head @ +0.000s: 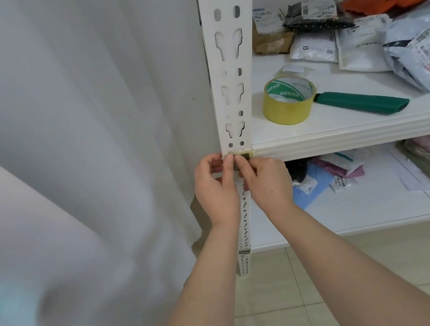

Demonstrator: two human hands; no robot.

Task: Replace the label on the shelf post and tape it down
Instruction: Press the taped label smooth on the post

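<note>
Head view, nearest first: beige tiled floor, then left hand and right hand, each with curled fingers pinching the label on the white shelf post at shelf-edge level, white curtain alongside, with tape roll, green cutter and parcels on the white shelf beyond.

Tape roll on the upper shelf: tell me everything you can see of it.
The tape roll is yellowish, translucent-looking packing tape on a core printed green and white with text. It lies flat, hole up, on the white shelf board, just right of the post. A green-handled tool appears to touch its right side.
</note>
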